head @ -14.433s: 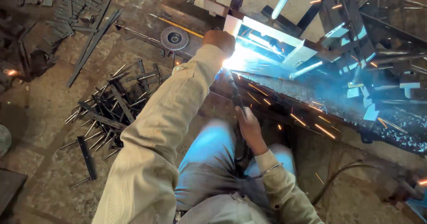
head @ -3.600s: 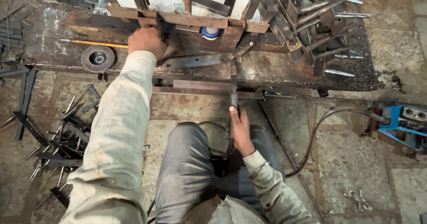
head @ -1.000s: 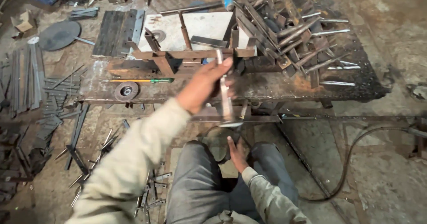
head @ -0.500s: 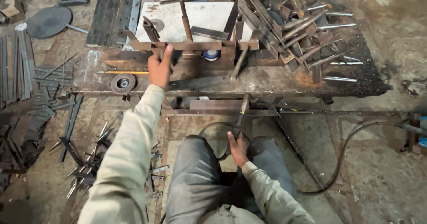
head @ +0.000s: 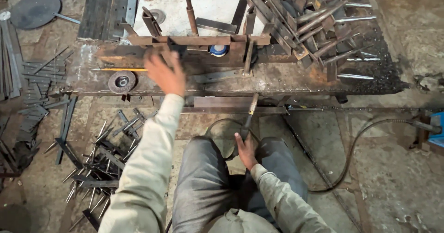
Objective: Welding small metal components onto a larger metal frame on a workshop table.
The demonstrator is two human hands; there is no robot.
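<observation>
Left hand [head: 167, 74], fingers spread, blurred, over steel frame [head: 194, 41] on bench [head: 277, 80]. Right hand [head: 245, 149], fingers wrapped round electrode holder [head: 249, 115]. Risk: fresh welds may burn; cable [head: 351, 154] may snag.

Left hand [head: 165, 73] motion-blurred over worktop [head: 286, 78], grip unclear; right hand [head: 245, 150] hides electrode holder [head: 249, 117] handle; cable [head: 351, 150] & blue machine [head: 437, 129] cut off at rt edge.

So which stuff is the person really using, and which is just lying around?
In use:
left hand reaching onto the rusty metal frame
right hand gripping the welding holder

Lying about:
grinding disc
yellow pencil
pointed rods
floor scraps
</observation>
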